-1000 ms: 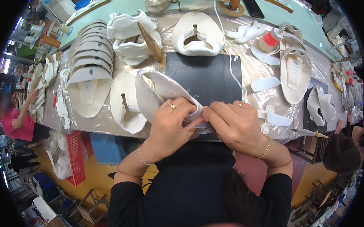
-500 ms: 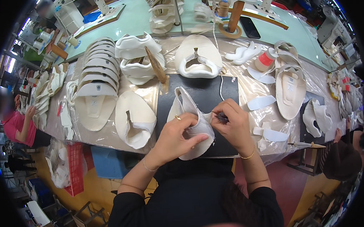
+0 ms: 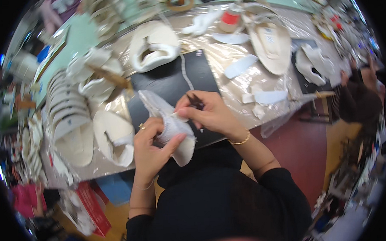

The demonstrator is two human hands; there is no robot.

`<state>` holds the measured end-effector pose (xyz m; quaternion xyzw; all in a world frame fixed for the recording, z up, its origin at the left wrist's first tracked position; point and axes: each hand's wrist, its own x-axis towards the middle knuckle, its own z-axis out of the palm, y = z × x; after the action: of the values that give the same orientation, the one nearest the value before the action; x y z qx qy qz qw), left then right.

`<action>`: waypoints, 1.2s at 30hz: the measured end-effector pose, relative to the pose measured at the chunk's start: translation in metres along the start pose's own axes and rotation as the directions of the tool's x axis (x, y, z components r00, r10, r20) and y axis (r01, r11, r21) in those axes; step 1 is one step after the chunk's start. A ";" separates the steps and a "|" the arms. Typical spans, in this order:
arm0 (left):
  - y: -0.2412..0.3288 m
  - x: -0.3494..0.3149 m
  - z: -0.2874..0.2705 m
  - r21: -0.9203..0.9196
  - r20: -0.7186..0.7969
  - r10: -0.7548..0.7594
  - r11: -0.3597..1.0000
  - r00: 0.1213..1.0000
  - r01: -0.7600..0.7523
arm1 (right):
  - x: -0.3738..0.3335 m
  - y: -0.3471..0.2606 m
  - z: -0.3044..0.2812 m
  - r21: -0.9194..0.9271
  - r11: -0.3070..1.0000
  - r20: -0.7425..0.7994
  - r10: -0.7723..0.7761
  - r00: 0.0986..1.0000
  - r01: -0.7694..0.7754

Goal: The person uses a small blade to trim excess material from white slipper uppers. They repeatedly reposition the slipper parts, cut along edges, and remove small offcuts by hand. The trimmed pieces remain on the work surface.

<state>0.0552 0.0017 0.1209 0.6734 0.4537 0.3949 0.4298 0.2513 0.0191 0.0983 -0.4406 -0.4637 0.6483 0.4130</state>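
Note:
My left hand [image 3: 151,148] grips a white shoe upper [image 3: 185,152], with the thumb on its outer face and the fingers inside the opening. Its tall pointed part leans up and to the left over a black board [image 3: 157,83]. My right hand [image 3: 207,113] is closed at the upper's right edge, its thumb and forefinger pinching a pale bit there. Tucked in that same hand is a small dark pointed tool [image 3: 195,102], mostly covered by the fingers. Another white upper [image 3: 155,46] lies beyond the board, and one more [image 3: 114,137] rests left of my left hand.
A row of stacked uppers [image 3: 72,125] stands at the left. Near a brown pointed stick [image 3: 107,77] are bunched white pieces [image 3: 99,88]. Right of the board are flat pale pieces [image 3: 241,66], a bottle with a red band [image 3: 230,17] and a sole-shaped upper [image 3: 271,48].
The view has turned and shifted, so the table appears tilted. The upper is turned in my left hand, and my right hand has come over its edge, palm lower, still with the dark tool.

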 end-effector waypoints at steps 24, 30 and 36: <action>-0.019 -0.008 0.007 -0.129 0.088 -0.236 0.961 0.968 0.246 | -0.083 0.046 -0.138 -0.593 0.800 -0.775 -0.536 0.335 -0.093; -0.018 -0.005 0.002 -0.112 0.118 -0.201 0.970 0.973 0.214 | -0.106 0.079 -0.110 -0.730 0.487 -0.683 -0.548 0.483 -0.480; -0.003 -0.010 -0.002 -0.287 -0.038 0.005 0.958 0.999 -0.016 | -0.115 0.094 -0.101 -0.714 0.437 -0.686 -0.280 0.672 -0.547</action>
<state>0.0500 -0.0070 0.1170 0.5990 0.3959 0.4711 0.5125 0.3672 -0.0871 0.0105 -0.8438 -0.4843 0.1062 0.2052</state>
